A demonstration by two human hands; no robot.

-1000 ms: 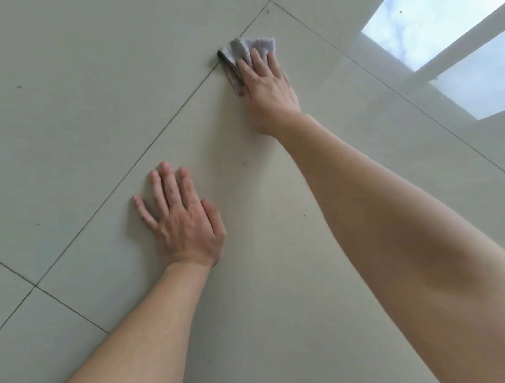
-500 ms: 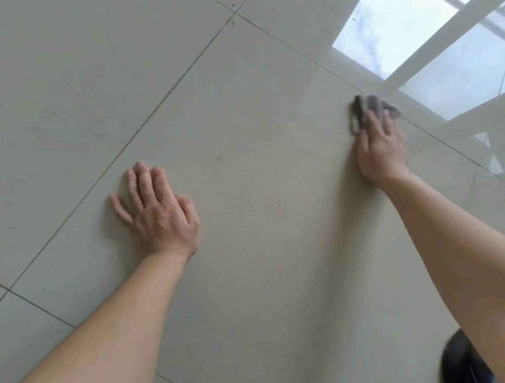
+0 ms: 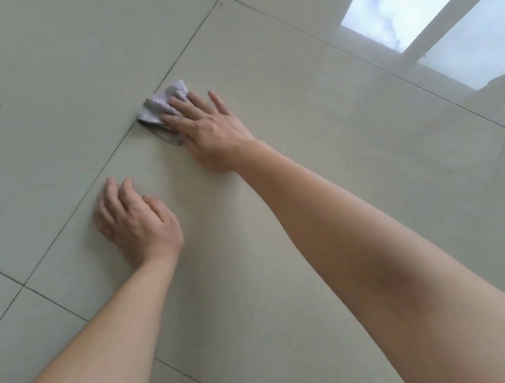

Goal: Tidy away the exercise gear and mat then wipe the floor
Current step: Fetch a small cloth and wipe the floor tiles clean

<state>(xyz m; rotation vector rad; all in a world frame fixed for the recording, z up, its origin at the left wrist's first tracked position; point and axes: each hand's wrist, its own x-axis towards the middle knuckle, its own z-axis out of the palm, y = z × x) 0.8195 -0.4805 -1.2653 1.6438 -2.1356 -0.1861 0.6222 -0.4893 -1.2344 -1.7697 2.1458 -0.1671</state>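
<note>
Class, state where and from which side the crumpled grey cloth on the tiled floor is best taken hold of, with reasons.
Pinch the crumpled grey cloth at its bunched far end, from above: that fold appears raised off the pale tiled floor and uncovered, while the right hand presses flat on the rest.

Soft daylight, window glare [image 3: 411, 16] on the glossy floor [image 3: 314, 106] upper right, slight blur on the left hand [image 3: 136, 221].
</note>
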